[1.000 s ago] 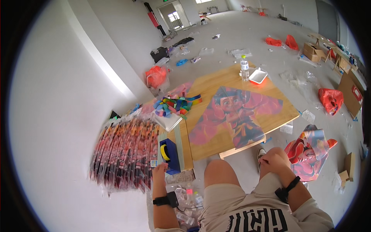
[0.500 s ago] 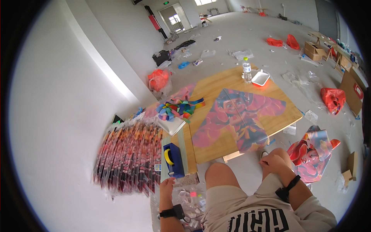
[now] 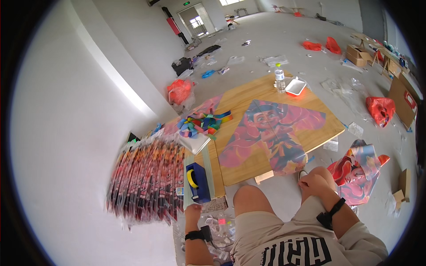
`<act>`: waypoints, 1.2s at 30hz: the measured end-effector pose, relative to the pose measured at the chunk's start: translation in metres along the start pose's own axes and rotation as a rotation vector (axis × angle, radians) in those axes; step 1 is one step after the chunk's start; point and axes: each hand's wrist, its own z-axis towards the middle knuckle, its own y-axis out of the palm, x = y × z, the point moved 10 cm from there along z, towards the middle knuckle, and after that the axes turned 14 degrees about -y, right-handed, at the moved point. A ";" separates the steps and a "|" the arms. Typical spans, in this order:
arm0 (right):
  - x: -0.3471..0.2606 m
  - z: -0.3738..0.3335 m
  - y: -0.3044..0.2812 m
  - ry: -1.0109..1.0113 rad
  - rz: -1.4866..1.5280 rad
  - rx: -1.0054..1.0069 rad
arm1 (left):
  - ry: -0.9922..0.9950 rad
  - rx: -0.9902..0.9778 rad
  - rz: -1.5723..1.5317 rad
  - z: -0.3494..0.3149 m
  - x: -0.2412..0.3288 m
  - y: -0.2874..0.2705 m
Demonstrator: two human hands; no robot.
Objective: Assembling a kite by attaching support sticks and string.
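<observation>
Drawn back from beside the blue tape dispenser (image 3: 202, 191) since a second earlier, the left hand (image 3: 192, 213) lay just off its near end. The right hand (image 3: 313, 182) rested at the right knee (image 3: 327, 174); whether either was open or closed, I couldn't tell. Beyond, a printed kite-shaped sheet (image 3: 277, 135) lay flat on the wooden table (image 3: 242, 104), then rainbow ribbons (image 3: 202, 122) and a bottle (image 3: 279, 79).

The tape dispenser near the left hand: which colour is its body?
Dark blue; the tape dispenser shows in the head view.

Wooden table (image 3: 248, 93) with colourful printed sheet (image 3: 278, 135), clear bottle (image 3: 280, 82), red-and-white tray (image 3: 295, 87).
</observation>
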 end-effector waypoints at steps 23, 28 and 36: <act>-0.143 0.043 -0.004 -0.142 0.858 0.219 | 0.698 -0.131 -0.467 -0.240 0.282 0.049; -0.127 0.026 0.003 -0.035 0.770 0.328 | 1.019 -0.033 -0.077 -0.255 0.294 0.070; -0.109 0.024 0.018 0.047 0.695 0.253 | 0.443 -0.687 -0.635 -0.229 0.291 0.103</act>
